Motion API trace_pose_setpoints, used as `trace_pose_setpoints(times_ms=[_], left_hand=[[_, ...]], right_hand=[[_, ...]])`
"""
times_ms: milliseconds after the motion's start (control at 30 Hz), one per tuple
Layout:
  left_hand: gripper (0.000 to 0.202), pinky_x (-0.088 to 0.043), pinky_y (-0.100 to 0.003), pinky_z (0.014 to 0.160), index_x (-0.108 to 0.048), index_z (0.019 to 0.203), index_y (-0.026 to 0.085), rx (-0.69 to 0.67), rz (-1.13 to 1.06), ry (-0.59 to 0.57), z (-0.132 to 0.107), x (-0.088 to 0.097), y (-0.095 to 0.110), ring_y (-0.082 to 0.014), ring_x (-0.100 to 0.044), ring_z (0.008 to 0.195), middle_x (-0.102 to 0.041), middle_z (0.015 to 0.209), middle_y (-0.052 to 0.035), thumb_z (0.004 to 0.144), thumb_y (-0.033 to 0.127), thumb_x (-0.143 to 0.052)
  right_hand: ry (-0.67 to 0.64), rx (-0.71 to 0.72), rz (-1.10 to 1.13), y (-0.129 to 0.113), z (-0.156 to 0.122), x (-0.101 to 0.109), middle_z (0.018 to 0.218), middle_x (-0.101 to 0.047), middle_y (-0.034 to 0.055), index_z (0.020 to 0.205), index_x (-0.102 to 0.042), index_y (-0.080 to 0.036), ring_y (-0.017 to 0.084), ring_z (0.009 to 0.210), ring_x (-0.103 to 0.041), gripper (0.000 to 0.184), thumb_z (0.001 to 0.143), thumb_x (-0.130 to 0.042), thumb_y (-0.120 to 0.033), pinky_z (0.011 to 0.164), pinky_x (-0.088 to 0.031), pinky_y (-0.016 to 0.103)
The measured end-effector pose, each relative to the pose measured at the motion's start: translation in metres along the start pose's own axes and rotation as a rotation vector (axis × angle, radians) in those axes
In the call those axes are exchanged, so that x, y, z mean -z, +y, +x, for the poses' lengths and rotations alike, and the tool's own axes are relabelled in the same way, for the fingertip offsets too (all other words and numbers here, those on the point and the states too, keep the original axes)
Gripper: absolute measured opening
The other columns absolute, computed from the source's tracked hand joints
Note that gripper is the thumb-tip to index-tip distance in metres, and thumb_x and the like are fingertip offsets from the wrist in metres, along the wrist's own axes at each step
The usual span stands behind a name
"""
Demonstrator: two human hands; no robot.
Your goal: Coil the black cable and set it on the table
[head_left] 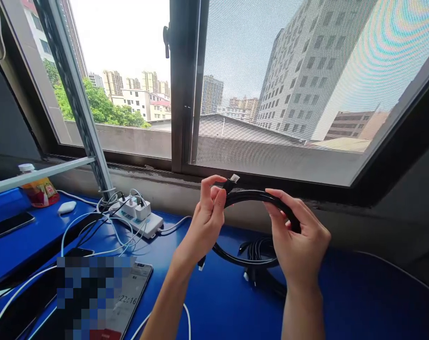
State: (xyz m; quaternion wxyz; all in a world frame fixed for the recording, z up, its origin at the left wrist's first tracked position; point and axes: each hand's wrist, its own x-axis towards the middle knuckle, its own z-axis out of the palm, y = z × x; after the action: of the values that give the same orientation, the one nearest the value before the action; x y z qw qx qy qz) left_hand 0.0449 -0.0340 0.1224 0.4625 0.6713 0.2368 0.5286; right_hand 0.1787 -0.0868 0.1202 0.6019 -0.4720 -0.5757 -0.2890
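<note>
At the frame's centre, above the blue bench (214, 302), a black cable (252, 194) is being coiled, its plug end being pinched by the left hand (208, 218) while the loop is being gripped by the right hand (299, 241), so another turn seemingly needs gathering next.

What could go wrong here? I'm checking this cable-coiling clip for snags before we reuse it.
The black cable coil is held only by fingertips of the left hand and right hand, so loops might spring loose. Its lower loop hangs close to the cable pile on the blue table and might tangle.
</note>
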Motion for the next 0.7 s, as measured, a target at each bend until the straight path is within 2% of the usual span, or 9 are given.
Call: trace_pose_setpoints(times_ms=[133, 267, 367, 467, 600, 700], left_hand=[[0.030, -0.028, -0.018, 0.042, -0.054, 0.110, 0.024, -0.016, 0.074, -0.042, 0.000, -0.004, -0.002, -0.0027, -0.033, 0.045, -0.054, 0.079, 0.0031, 0.094, 0.044, -0.041], [0.028, -0.027, -0.018, 0.043, -0.060, 0.104, 0.022, -0.015, 0.096, -0.081, 0.001, -0.003, -0.001, -0.0038, -0.033, 0.047, -0.054, 0.076, 0.0029, 0.090, 0.043, -0.049], [0.026, -0.026, -0.018, 0.043, -0.057, 0.085, 0.019, 0.009, 0.066, -0.139, 0.001, -0.001, 0.002, -0.0046, -0.032, 0.049, -0.047, 0.064, 0.0053, 0.089, 0.044, -0.050], [0.031, -0.023, -0.018, 0.043, -0.050, 0.069, 0.018, 0.000, 0.038, -0.142, 0.002, 0.000, 0.003, -0.0049, -0.029, 0.049, -0.037, 0.057, 0.0070, 0.086, 0.043, -0.053], [0.036, -0.020, -0.019, 0.041, -0.047, 0.060, 0.017, -0.005, 0.009, -0.114, 0.004, 0.000, 0.001, -0.0047, -0.026, 0.049, -0.032, 0.053, 0.0070, 0.082, 0.044, -0.057], [0.043, -0.019, -0.019, 0.040, -0.046, 0.057, 0.017, 0.034, -0.019, -0.096, 0.006, 0.003, -0.002, -0.0041, -0.024, 0.047, -0.029, 0.051, 0.0075, 0.078, 0.051, -0.061]], right_hand=[[0.023, -0.023, -0.027, 0.000, 0.000, 0.000, 0.076, -0.064, -0.0021, 0.094, -0.068, -0.016, 0.001, 0.048, -0.043, 0.009, 0.089, -0.062, -0.020, 0.043, -0.033, 0.013], [0.030, -0.037, -0.031, -0.001, -0.002, 0.000, 0.077, -0.065, -0.0013, 0.094, -0.069, -0.016, 0.002, 0.049, -0.045, 0.010, 0.089, -0.062, -0.020, 0.043, -0.034, 0.013], [-0.002, -0.039, -0.015, 0.000, -0.002, 0.001, 0.086, -0.066, 0.0010, 0.097, -0.069, -0.017, 0.004, 0.056, -0.051, 0.013, 0.090, -0.061, -0.024, 0.045, -0.036, 0.014], [-0.078, -0.086, 0.002, 0.006, -0.002, 0.004, 0.093, -0.067, 0.0027, 0.103, -0.069, -0.018, 0.005, 0.057, -0.053, 0.021, 0.093, -0.056, -0.032, 0.044, -0.038, 0.015], [-0.235, -0.160, 0.049, 0.011, -0.004, 0.004, 0.084, -0.067, 0.0009, 0.104, -0.069, -0.021, 0.006, 0.050, -0.049, 0.029, 0.095, -0.049, -0.040, 0.043, -0.037, 0.017], [-0.247, -0.181, 0.090, 0.008, -0.005, 0.002, 0.087, -0.067, -0.0004, 0.104, -0.068, -0.022, 0.005, 0.048, -0.048, 0.024, 0.095, -0.051, -0.036, 0.043, -0.037, 0.017]])
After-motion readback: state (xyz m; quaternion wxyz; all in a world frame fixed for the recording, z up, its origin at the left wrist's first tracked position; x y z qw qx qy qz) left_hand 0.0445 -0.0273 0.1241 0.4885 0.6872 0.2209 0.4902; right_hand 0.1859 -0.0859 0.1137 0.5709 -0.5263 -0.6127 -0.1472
